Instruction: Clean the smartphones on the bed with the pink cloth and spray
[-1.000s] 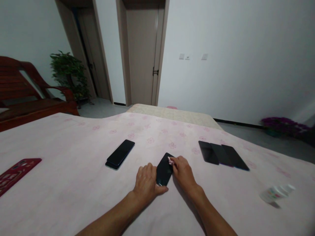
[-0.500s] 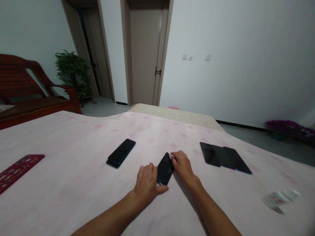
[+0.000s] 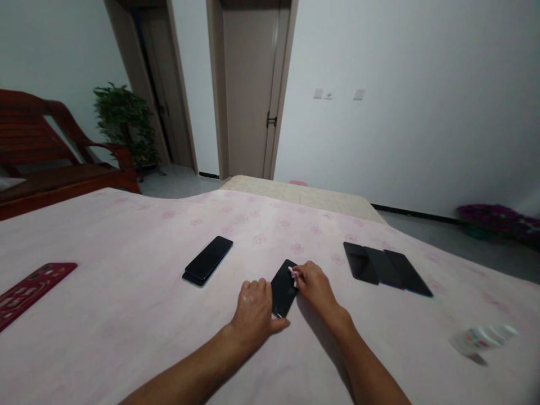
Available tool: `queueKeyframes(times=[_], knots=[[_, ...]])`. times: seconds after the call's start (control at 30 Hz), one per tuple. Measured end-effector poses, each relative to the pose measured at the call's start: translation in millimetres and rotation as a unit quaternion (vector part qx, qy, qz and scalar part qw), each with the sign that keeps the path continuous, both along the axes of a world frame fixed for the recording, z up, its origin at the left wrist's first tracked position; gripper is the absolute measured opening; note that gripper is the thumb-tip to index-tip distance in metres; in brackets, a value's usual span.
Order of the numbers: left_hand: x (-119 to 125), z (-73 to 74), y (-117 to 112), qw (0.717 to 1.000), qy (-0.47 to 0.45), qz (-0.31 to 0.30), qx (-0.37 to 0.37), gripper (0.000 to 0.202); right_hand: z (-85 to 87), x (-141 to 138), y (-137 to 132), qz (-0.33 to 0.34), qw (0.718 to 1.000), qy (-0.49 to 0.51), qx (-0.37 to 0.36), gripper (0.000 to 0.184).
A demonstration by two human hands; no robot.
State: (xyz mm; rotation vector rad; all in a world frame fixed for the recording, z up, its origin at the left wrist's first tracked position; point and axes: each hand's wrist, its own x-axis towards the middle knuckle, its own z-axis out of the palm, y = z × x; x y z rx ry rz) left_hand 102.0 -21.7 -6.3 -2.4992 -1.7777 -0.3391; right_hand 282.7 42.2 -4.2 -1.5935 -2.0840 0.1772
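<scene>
A black phone lies face up on the pink flowered cloth in front of me. My left hand rests on the cloth against the phone's left edge, thumb at its near corner, holding it steady. My right hand is closed in a pinch on a small pink-white wad, pressed to the upper right part of the screen.
Another black phone lies to the left. Three dark phones lie side by side at the right. A red phone case sits at far left, a small white bottle lying at far right. Wooden chair, plant and doors stand beyond.
My right hand has shifted slightly along the top of the screen with the wad. The left hand stays put. The view has moved a little.
</scene>
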Motion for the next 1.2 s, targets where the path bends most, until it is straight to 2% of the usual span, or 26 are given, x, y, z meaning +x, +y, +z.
queueKeyframes(times=[0.1, 0.17, 0.23, 0.3, 0.37, 0.43, 0.57, 0.73, 0.8, 1.0, 1.07, 1.2], knots=[[3.6, -0.1, 0.1, 1.0, 0.012, 0.002, 0.003, 0.064, 5.6, 0.0, -6.9, 0.052, 0.996, 0.045, -0.057, 0.026], [6.4, -0.5, 0.2, 1.0, 0.014, 0.011, -0.002, 0.057, 10.2, -1.3, -12.0, 0.119, 0.982, 0.078, -0.127, 0.026], [8.9, -0.4, 0.3, 1.0, 0.008, 0.017, -0.008, 0.052, 13.7, 0.5, -12.7, 0.156, 0.968, 0.098, -0.17, 0.025], [10.3, -0.1, 0.7, 1.0, -0.005, 0.022, -0.01, 0.05, 15.2, 6.5, -8.1, 0.124, 0.976, 0.105, -0.142, 0.026], [9.8, 0.2, 1.6, 0.999, -0.02, 0.026, -0.006, 0.045, 15.2, 13.8, -1.3, 0.053, 0.99, 0.109, -0.071, 0.027], [7.3, 0.2, 3.4, 0.999, -0.033, 0.027, 0.001, 0.035, 14.9, 17.5, 3.4, 0.021, 0.992, 0.12, -0.019, 0.028], [-2.4, -1.2, 7.7, 0.998, -0.059, 0.001, 0.025, 0.023, 17.0, 4.5, -2.7, 0.079, 0.984, 0.157, 0.036, 0.026], [-14.8, -5.6, 11.6, 0.992, -0.081, -0.04, 0.088, 0.021, 19.5, -19.7, -18.5, 0.168, 0.969, 0.175, 0.052, 0.025], [-18.4, -7.3, 12.5, 0.988, -0.09, -0.055, 0.111, 0.021, 18.1, -20.3, -17.9, 0.156, 0.971, 0.162, 0.08, 0.025], [-25.0, -8.3, 14.2, 0.976, -0.132, -0.093, 0.143, 0.026, 9.2, -8.5, -5.8, 0.059, 0.975, 0.147, 0.156, 0.025], [-26.5, -8.7, 15.2, 0.974, -0.14, -0.093, 0.149, 0.027, 7.0, -12.1, -9.6, 0.073, 0.971, 0.168, 0.153, 0.026], [-30.4, -10.7, 17.3, 0.973, -0.145, -0.091, 0.156, 0.027, 5.4, -27.6, -21.9, 0.173, 0.959, 0.17, 0.15, 0.032]])
